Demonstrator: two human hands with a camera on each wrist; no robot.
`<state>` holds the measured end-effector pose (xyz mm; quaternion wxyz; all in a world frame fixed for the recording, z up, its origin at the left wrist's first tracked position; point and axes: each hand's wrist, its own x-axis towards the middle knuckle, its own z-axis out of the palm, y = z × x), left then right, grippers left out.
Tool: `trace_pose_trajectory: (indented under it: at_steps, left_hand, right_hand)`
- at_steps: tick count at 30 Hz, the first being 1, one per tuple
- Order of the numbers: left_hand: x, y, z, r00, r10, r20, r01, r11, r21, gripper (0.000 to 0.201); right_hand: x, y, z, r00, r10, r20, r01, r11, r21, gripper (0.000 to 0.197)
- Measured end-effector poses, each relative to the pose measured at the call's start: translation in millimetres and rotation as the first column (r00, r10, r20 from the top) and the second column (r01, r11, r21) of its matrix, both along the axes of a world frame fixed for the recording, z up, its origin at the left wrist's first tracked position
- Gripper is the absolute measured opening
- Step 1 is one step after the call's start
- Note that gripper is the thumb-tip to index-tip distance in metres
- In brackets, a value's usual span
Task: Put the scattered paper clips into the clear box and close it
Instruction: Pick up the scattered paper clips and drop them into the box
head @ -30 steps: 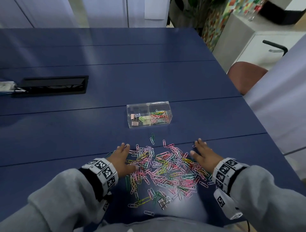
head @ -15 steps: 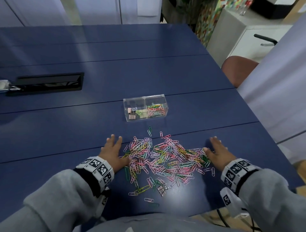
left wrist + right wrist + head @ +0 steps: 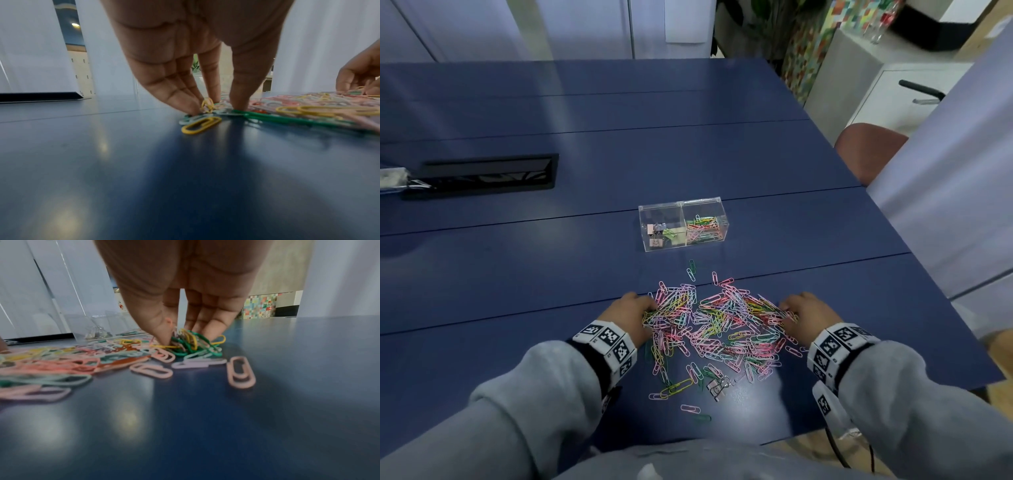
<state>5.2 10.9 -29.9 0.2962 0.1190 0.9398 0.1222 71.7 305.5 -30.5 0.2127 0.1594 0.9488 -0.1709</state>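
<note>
A heap of coloured paper clips (image 3: 715, 325) lies on the blue table (image 3: 551, 274) in front of me. Behind it stands the clear box (image 3: 683, 224), with paper clips in its right compartment and binder clips in its left. I cannot tell how its lid stands. My left hand (image 3: 649, 308) digs into the heap's left edge. Its fingers and thumb pinch a few clips (image 3: 207, 105) against the table. My right hand (image 3: 787, 310) is at the heap's right edge, and its fingers and thumb pinch a bunch of green and yellow clips (image 3: 191, 340).
A binder clip (image 3: 719, 387) and a few stray clips lie near the table's front edge. A black cable slot (image 3: 486, 174) is set into the table at the far left. A brown chair (image 3: 866, 150) stands past the right edge.
Both hands lay with straight fingers beside the heap. They have since closed in on its edges, and their fingers have curled onto clips.
</note>
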Motion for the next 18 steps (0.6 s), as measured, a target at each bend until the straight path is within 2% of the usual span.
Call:
trace_pose_trajectory:
  at_steps: [3,5,14,18]
  left_hand:
    - [-3,4,2,1.000,0.006,-0.018,-0.006,1.000,0.015,0.023]
    - [-4,6,2,0.999,0.029,-0.017,-0.029,0.999,0.031,0.008]
    - [-7,6,12,0.981,0.191,-0.011,-0.185,0.963,0.198,0.018]
    - [-15,3,23,0.955,0.291,0.057,-0.291,0.882,0.370,0.024]
  right_hand:
    - [-4,0,3,1.000,0.001,0.008,-0.001,1.000,0.014,0.011]
    - [-6,0,4,1.000,-0.004,0.015,0.004,1.000,0.009,0.012]
    - [-25,0,29,0.992,-0.072,-0.106,0.049,0.978,-0.204,0.012]
    - [-40,-5,40,0.974,-0.107,-0.202,0.028,0.933,-0.359,0.020]
